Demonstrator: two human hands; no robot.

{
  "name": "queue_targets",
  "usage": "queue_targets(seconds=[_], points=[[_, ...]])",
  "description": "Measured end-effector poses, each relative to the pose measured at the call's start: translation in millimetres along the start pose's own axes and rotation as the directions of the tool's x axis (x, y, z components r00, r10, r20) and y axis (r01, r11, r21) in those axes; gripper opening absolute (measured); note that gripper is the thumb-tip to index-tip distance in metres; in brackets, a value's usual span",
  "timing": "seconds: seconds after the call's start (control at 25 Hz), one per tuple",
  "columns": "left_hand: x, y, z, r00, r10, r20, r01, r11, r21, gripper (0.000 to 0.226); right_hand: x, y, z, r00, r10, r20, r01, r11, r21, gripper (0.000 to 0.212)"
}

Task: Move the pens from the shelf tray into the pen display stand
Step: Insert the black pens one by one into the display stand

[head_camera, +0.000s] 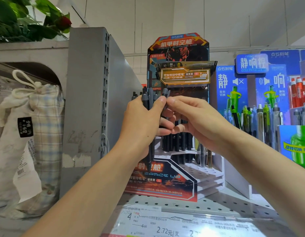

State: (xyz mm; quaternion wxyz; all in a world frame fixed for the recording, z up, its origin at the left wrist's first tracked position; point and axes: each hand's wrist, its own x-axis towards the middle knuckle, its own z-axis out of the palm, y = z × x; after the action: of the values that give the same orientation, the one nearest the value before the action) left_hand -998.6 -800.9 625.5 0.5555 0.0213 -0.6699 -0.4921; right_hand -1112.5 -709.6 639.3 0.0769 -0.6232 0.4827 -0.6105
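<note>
We hold a bundle of dark pens upright in our left hand, fingers wrapped closed around the barrels, in front of the stand. Our right hand pinches 1 pen near its clip, thumb and forefinger closed on it, just beside the left thumb. The other right fingers curl under, touching the left fingers.

The main risk, as we judge it, is the bundle. Pulling 1 pen free could drag its neighbours along, since clips can snag on each other, and loosening the left grip to release it may let several slide down and fall onto the shelf. A second risk lies at the stand: the far rows already hold pens, while the empty holes sit lower and nearer, to the right. A tilted tip could miss a hole or knock the standing pens over.

Both forearms rise from the near edge and meet at centre, wrists bent slightly inward. The left palm faces right; the right hand's back faces us. We cannot see the shelf tray.
</note>
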Motion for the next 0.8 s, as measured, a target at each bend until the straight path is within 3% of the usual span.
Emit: queue_targets(seconds=[0.16,0.36,0.52,0.8], points=[[-5,3,-4,0.998,-0.049,0.037,0.051,0.997,-0.062,0.021,4,4,1,0.999,0.031,-0.041,-0.029,0.998,0.048,0.020],[-9,-2,-12,1.000,-0.024,0.005,0.024,1.000,-0.006,0.020,11,2,2,0.996,0.041,-0.083,-0.031,0.992,0.121,0.016],[-9,-5,-17,0.999,0.021,-0.030,-0.019,0.997,0.075,0.019,17,-1,-3,0.970,0.037,-0.242,0.004,0.986,0.167,0.010],[-9,-5,-21,0.997,0.070,-0.040,-0.063,0.985,0.158,0.025,23,16,-8,0.927,-0.081,-0.365,0.003,0.978,-0.211,0.008]])
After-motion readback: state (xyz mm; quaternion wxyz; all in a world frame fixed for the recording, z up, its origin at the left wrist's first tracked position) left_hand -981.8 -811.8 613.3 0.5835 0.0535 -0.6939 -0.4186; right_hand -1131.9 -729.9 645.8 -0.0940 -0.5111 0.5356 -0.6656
